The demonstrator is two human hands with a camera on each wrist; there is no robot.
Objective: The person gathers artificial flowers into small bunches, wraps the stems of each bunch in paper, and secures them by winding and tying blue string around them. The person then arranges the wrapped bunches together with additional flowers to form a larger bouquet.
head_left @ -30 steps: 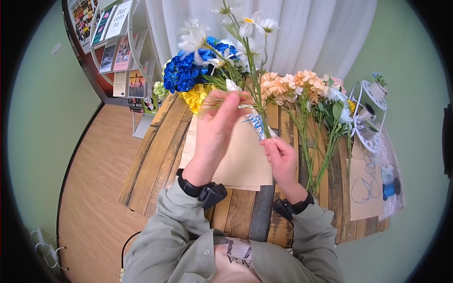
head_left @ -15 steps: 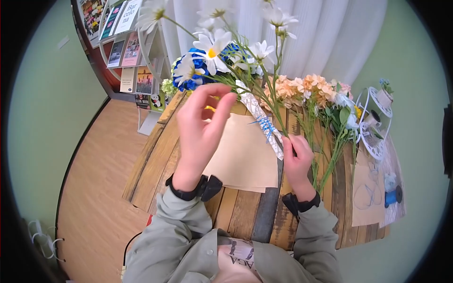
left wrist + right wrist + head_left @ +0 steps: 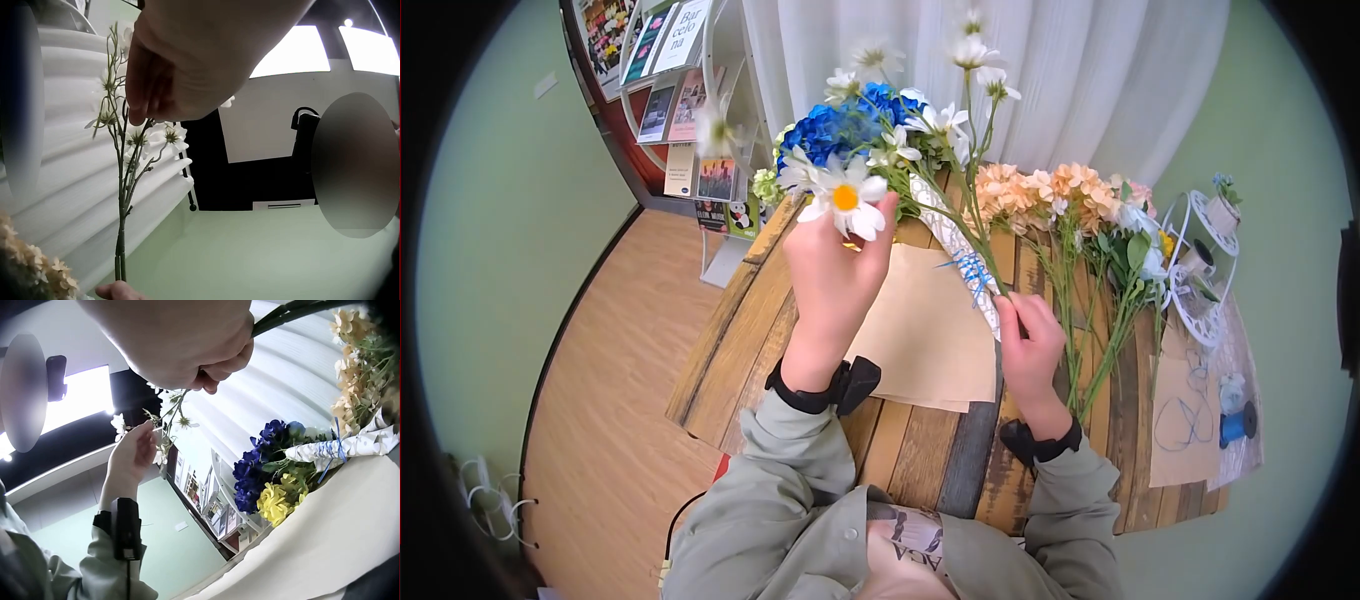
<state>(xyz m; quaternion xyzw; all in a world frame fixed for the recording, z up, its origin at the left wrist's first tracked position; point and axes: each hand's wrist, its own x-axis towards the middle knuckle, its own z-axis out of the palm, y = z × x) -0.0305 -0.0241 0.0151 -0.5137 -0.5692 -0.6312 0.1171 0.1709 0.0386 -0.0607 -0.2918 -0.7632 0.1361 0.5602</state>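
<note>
Right hand point(image 3: 1032, 340): lower stems gripped between thumb and fingers. Left hand point(image 3: 835, 270): raised, fingers curled, a stem pinched among the blooms. White daisies point(image 3: 845, 197): held above the wooden table point(image 3: 910, 445) by both hands. Brown paper point(image 3: 930, 335): laid flat beneath. White-wrapped bouquet point(image 3: 948, 232): tied with blue cord point(image 3: 973, 272), laid by the paper's edge. Peach flowers point(image 3: 1050, 190): placed to the right. White curtain point(image 3: 1090, 80): hung behind.

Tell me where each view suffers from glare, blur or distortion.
Head view: fisheye curving with dark corners, the leftmost daisy blurred; left wrist view: ceiling panels blown out white; right wrist view: a bright ceiling light glaring, the right hand comparatively dim.
</note>
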